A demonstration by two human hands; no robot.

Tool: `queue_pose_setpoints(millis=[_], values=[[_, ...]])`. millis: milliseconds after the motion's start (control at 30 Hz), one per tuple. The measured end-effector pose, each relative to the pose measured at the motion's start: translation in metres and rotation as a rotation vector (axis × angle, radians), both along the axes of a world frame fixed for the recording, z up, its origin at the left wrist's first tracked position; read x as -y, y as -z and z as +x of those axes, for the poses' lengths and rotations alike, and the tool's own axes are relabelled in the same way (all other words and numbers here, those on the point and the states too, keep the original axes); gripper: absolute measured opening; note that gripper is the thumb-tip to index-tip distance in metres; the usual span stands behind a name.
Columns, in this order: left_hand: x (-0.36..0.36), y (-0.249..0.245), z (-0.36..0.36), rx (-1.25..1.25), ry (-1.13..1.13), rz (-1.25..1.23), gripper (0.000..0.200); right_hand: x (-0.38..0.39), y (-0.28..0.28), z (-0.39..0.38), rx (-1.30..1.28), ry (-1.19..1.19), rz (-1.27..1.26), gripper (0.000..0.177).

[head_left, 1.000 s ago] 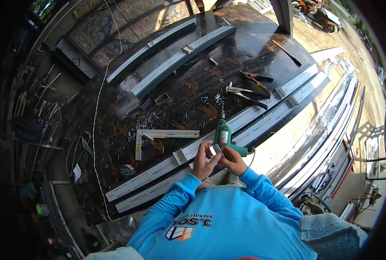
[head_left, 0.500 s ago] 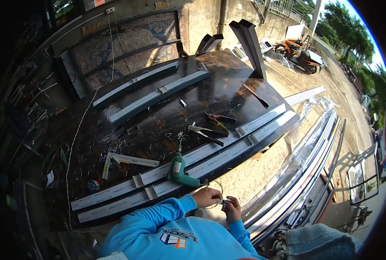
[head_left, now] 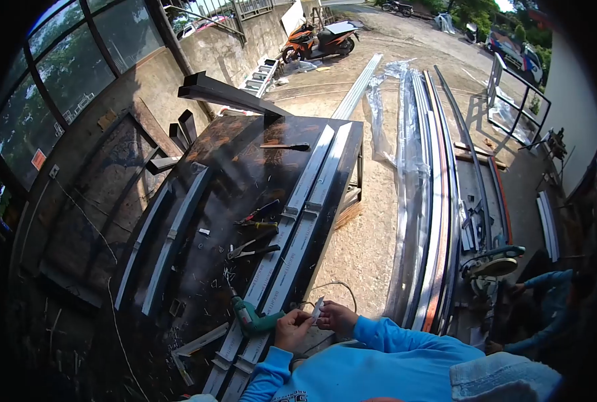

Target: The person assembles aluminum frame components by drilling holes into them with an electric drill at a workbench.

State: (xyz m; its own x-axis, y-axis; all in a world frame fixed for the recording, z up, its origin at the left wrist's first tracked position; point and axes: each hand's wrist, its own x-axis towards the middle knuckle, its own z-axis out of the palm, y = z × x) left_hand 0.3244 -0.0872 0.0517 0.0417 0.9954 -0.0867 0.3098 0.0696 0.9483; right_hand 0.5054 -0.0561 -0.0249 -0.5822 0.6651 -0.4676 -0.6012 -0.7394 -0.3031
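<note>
I watch the left hand point(head_left: 292, 328) and right hand point(head_left: 336, 316), both grips clamped on a small silver metal strip point(head_left: 317, 309), held past the near edge of the dark glossy surface point(head_left: 245, 167), green power drill point(head_left: 253, 319) just beside

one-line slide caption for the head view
Left hand and right hand pinch a metal piece beside a green drill.

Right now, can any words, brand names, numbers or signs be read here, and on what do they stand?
Nothing reads clearly.
Print along the long white profiles on the bench: blurred.
Logo on the blue shirt: cut off at the frame's edge.
The orange sign at far left: too small.
The small metal piece between left hand and right hand: no lettering visible.
</note>
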Motion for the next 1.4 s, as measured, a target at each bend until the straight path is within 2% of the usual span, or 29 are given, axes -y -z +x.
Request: queue_pose_setpoints(millis=[67,167,233,267,300,367,400,433,500,567,667,733,833,933,967,1133,1233,1333,1400], values=[[0.004,0.000,-0.003,-0.024,0.022,-0.013,0.011,-0.005,0.001,-0.006,-0.030,-0.117,0.003,0.021],[0.008,-0.008,-0.007,0.018,-0.034,-0.034,0.010,-0.007,-0.010,-0.013,0.009,-0.136,0.012,0.021],[0.007,0.005,-0.018,-0.005,0.001,-0.030,0.012,-0.008,-0.013,-0.013,0.025,-0.180,0.016,0.020],[0.010,0.014,-0.021,-0.011,0.013,-0.023,0.013,-0.008,-0.016,-0.014,0.065,-0.219,0.059,0.026],[0.010,0.012,-0.027,-0.079,0.091,0.012,0.028,-0.009,-0.020,-0.015,0.106,-0.259,0.105,0.033],[0.008,-0.021,-0.015,-0.133,0.133,0.094,0.036,-0.009,-0.017,-0.013,0.140,-0.359,0.246,0.050],[0.007,-0.032,-0.013,-0.192,0.180,0.188,0.044,-0.009,-0.023,-0.011,0.141,-0.363,0.239,0.050],[0.004,-0.024,-0.018,-0.221,0.223,0.187,0.070,-0.010,-0.035,-0.009,0.166,-0.426,0.353,0.052],[0.004,-0.020,-0.022,-0.250,0.235,0.139,0.078,-0.010,-0.041,-0.011,0.198,-0.494,0.494,0.052],[0.000,-0.017,-0.026,-0.285,0.256,0.072,0.091,-0.013,-0.035,-0.013,0.171,-0.504,0.471,0.052],[-0.004,-0.036,-0.022,-0.338,0.239,0.218,0.089,-0.015,-0.019,-0.016,0.117,-0.573,0.471,0.050],[-0.006,-0.034,-0.027,-0.312,0.208,0.271,0.088,-0.008,-0.037,-0.018,0.250,-0.506,0.428,0.040],[-0.008,-0.032,-0.035,-0.321,0.237,0.305,0.089,-0.002,-0.038,-0.022,0.197,-0.384,0.369,0.028],[-0.009,-0.027,-0.043,-0.284,0.281,0.346,0.090,0.006,-0.054,-0.021,0.203,-0.338,0.249,0.027],[-0.010,-0.024,-0.045,-0.254,0.293,0.343,0.092,0.008,-0.041,-0.021,0.150,-0.310,0.268,0.026],[-0.014,-0.014,-0.062,-0.188,0.350,0.359,0.094,0.024,-0.046,-0.030,0.173,-0.278,0.222,0.030],[-0.021,-0.016,-0.069,-0.246,0.464,0.447,0.095,0.034,-0.040,-0.034,0.083,-0.142,0.205,0.030],[-0.029,-0.008,-0.080,-0.390,0.513,0.478,0.095,0.046,-0.035,-0.034,0.204,0.066,0.101,0.045],[-0.034,0.012,-0.093,-0.424,0.408,0.448,0.079,0.056,-0.014,-0.020,0.325,0.205,0.064,0.052]])
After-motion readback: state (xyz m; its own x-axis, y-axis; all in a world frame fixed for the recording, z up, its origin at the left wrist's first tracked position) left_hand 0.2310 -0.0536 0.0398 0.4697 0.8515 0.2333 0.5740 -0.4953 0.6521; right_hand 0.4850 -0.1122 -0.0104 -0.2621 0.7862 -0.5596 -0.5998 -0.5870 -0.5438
